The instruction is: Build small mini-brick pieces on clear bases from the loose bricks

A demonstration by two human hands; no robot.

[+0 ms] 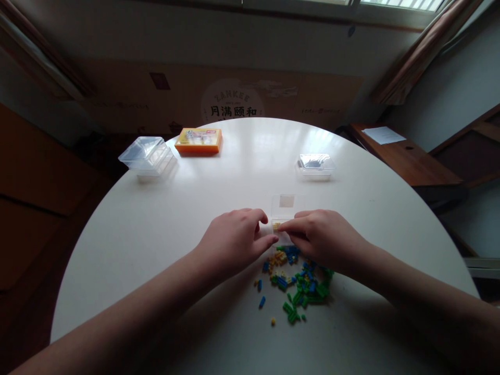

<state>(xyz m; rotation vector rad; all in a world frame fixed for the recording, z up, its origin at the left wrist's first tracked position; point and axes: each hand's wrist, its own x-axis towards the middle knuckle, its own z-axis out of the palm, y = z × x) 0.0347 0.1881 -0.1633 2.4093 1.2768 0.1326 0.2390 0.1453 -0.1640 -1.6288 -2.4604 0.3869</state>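
Note:
My left hand (pixel 233 240) and my right hand (pixel 322 238) meet at the middle of the round white table (pixel 164 224). Both are curled, fingertips close together beside a small open clear plastic box (pixel 287 205). My right hand pinches a tiny yellowish piece over the box's lower half. What my left fingers hold, if anything, is hidden. Just below the hands lies a pile of small bricks (pixel 297 281) in blue, green and yellow, with a few strays (pixel 261 301) to its left.
At the far left stands a stack of clear plastic boxes (pixel 148 155), with an orange box (pixel 198 140) next to it. Another clear box (pixel 315 165) sits at the far right. A wooden bench with a paper (pixel 385 135) lies beyond the table's edge.

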